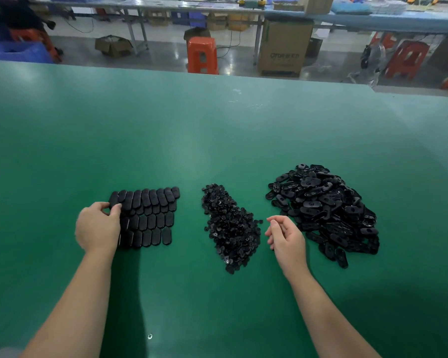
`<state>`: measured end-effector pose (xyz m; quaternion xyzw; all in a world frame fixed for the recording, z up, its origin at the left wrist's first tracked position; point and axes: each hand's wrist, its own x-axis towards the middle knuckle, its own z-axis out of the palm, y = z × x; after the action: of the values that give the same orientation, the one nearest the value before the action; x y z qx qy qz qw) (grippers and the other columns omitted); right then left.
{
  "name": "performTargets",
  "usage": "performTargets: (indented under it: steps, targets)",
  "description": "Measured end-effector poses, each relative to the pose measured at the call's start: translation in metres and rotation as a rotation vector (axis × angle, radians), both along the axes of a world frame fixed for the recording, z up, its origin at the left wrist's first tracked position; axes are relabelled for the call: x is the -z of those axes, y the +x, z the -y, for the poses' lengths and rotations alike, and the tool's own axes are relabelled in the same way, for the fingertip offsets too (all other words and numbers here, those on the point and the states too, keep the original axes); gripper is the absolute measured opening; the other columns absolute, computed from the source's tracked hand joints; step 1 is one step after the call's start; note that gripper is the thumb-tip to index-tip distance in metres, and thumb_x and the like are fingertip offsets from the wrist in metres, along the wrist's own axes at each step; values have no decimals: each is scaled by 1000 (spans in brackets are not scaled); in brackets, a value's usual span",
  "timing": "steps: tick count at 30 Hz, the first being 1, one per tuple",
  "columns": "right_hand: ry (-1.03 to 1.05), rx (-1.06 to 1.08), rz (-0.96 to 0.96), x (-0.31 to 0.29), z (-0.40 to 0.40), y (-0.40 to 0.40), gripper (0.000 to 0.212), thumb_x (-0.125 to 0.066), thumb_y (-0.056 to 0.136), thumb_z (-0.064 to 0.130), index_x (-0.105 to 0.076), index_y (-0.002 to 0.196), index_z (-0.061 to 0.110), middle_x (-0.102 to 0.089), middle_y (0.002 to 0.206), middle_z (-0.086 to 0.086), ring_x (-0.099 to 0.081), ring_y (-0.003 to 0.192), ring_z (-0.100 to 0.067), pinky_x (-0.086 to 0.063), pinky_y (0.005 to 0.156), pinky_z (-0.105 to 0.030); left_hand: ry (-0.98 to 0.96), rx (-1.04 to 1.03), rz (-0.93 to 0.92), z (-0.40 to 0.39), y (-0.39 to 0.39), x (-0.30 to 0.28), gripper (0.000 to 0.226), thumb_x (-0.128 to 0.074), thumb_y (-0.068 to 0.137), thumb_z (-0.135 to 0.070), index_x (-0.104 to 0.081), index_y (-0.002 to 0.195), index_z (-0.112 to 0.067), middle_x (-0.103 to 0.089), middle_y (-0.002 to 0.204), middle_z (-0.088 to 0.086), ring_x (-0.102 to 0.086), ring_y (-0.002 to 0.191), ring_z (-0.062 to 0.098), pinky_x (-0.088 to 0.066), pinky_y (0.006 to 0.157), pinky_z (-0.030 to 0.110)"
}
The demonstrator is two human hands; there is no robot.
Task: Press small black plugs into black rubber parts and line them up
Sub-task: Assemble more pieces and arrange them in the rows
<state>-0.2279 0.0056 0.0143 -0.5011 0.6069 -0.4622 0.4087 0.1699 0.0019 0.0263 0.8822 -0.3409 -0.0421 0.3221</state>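
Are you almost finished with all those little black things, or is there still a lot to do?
Not nearly finished. Done: four neat rows of lined-up parts on the left. In hand: the left hand is setting a part at the rows' left edge; the right hand hangs loosely curled, holding nothing I can see. Left: a heap of small plugs and a bigger pile of unfilled rubber parts.

— Two forearms, bare from the near edge up to the wrists; no sleeve, cuff or glove anywhere.

— Rings, watch, bands?

— None visible on the left hand (pixel 98 226) or the right hand (pixel 286 237).

— Nails?

— Short, unpainted where visible. Slight motion blur along the left wrist's edge.
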Motion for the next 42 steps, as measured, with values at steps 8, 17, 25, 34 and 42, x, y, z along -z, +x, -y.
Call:
performTargets:
  steps: [8,17,25,34,42]
  targets:
    - [5,-1,-30,-1,0,2,19,-52,103,16,-67,94,24,-66,70,8,-55,59,-8,-48,60,-38,-56,111,41,7,-6,2,33,-62,97,-33,-70,120,-11,-65,92,9,-58,87,32,-47,79,42]
    - [11,-3,-43,-1,0,2,19,-53,103,16,-66,94,25,-67,70,9,-56,58,-5,-48,58,-35,-181,550,84,7,-111,-5,19,-59,97,-20,-72,110,-15,-67,94,-3,-57,76,10,-43,69,26]
    - [32,4,-54,3,1,2,19,-54,102,14,-66,95,27,-69,73,9,-56,58,-2,-47,56,-30,-57,613,96,-4,-161,21,26,-56,100,-27,-69,120,-16,-55,93,-5,-53,62,13,-40,56,28]
    - [-111,94,-360,2,-2,5,17,-55,100,11,-64,98,25,-63,93,6,-55,68,-3,-38,59,-12,-61,658,157,-7,-161,24,27,-61,95,-17,-70,120,-20,-50,85,-4,-50,56,19,-46,51,30]
    - [-23,-102,-827,-8,8,-8,40,-52,102,24,-51,141,15,-55,142,1,-52,125,-18,-48,98,-33,-34,663,205,-5,-163,23,35,-63,91,-13,-69,124,-18,-51,84,-3,-47,53,19,-37,49,27]
